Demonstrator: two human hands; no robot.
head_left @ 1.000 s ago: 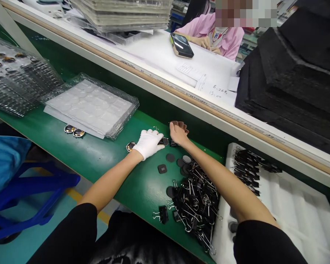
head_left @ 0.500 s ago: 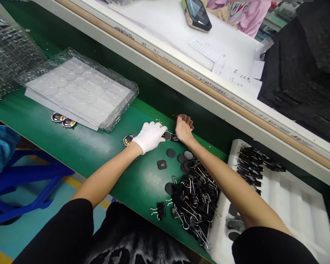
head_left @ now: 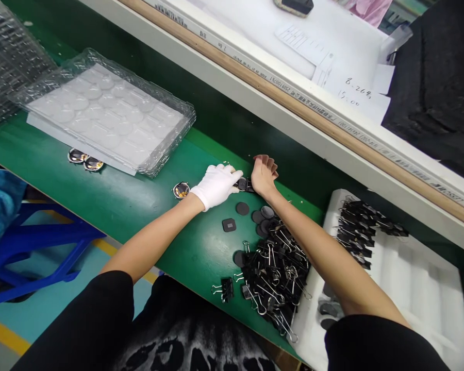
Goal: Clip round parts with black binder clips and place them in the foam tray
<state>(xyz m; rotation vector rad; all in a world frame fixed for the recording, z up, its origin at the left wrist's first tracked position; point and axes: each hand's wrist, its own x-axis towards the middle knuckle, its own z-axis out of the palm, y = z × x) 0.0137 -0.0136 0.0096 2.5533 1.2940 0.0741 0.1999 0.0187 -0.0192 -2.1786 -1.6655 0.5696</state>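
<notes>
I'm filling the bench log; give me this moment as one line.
left gloved hand: at small dark round piece | right bare hand: close by, grip unclear | nearby: pile of binder clips, black discs

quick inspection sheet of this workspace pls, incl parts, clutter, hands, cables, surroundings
Surface: green bench, small pale bits beyond the glove
Job's things: dark round piece and black clip between the hands
Clutter: heap of binder clips, loose dark discs, dark square piece
Hands: left hand gloved, at the round piece; right hand bare, fingers curled, at the clip; grips unclear
Cables: nothing seen
Surroundings: white tray bearing clips, clear plastic tray, blue stool
</notes>
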